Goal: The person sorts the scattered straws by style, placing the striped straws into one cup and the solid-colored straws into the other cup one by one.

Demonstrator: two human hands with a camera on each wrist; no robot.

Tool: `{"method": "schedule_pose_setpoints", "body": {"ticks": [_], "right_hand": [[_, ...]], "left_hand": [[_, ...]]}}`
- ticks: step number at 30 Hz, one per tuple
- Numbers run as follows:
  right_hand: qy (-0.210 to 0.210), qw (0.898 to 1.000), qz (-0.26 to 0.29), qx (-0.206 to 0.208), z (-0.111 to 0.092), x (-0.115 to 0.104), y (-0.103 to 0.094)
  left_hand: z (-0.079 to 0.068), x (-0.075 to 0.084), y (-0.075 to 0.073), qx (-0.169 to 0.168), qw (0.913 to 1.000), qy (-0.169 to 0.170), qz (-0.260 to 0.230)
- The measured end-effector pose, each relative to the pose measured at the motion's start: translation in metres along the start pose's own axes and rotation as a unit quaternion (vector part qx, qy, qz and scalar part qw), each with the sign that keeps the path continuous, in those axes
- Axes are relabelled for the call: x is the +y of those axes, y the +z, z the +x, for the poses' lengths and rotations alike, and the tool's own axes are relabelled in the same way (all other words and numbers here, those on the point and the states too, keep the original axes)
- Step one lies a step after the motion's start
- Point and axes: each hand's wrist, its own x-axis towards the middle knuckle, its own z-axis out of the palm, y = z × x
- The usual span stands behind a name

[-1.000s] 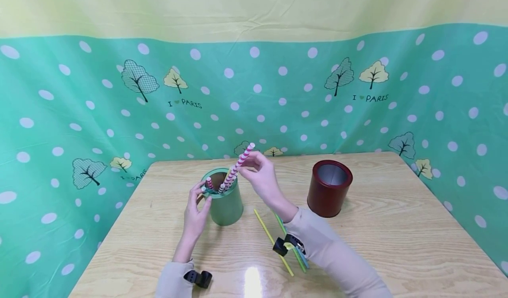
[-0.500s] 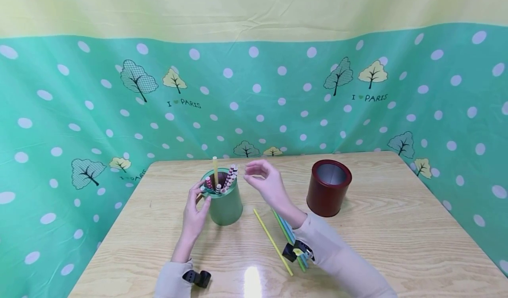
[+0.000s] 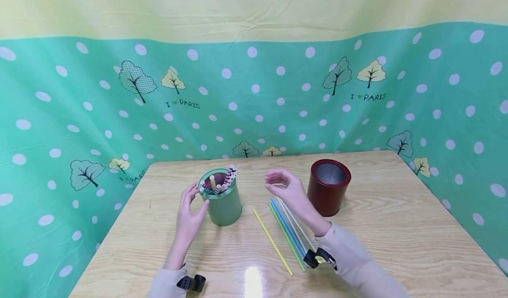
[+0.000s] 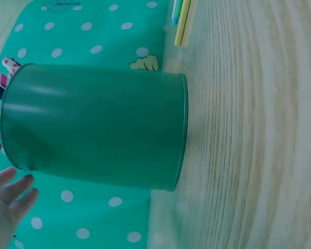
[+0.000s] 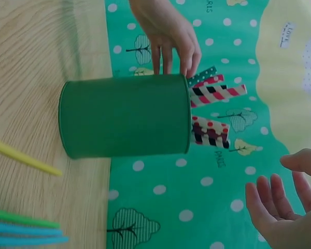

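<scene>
A green can (image 3: 225,205) stands upright on the table with several patterned paper straws (image 3: 231,176) and a plain tan straw (image 3: 212,182) in it, their tops showing at the rim. My left hand (image 3: 189,218) is at the can's left rim, fingers spread and loosely bent; in the left wrist view its fingertips (image 4: 23,202) lie beside the rim, gripping nothing. Between the green can and a dark red can (image 3: 328,190), my right hand (image 3: 291,194) hovers with bent, relaxed fingers and holds nothing. The right wrist view shows its thumb and fingers apart.
Below the right hand lie a yellow straw (image 3: 274,245), a green straw (image 3: 286,236), blue straws (image 3: 291,229) and white straws (image 3: 303,232). A polka-dot cloth (image 3: 254,108) hangs behind the wooden table (image 3: 381,245).
The right hand has let go of a pink-and-white striped straw at the green can and moved right. The tan straw sits lower than half a second ago. The left hand has eased slightly left.
</scene>
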Motion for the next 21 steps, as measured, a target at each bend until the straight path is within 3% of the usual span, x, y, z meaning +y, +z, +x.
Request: {"method": "schedule_pose_setpoints", "body": {"ticks": [4,8,15,21], "right_hand": [[-0.01,1.0,-0.022,-0.007,-0.002,0.004,-0.014],[-0.018,0.999,-0.044,-0.002,-0.005,0.007,-0.027],[-0.057,0.994,-0.095,0.016,-0.012,0.01,-0.05],[-0.081,0.986,-0.14,0.035,-0.013,0.015,-0.071]], "left_hand": [[-0.006,-0.009,-0.003,0.013,0.9996,0.024,0.008],[-0.011,-0.02,-0.004,0.025,0.9972,0.067,0.022],[-0.017,-0.001,-0.005,0.025,0.9922,0.122,0.0],[-0.022,0.012,0.005,0.003,0.9855,0.167,-0.026]]}}
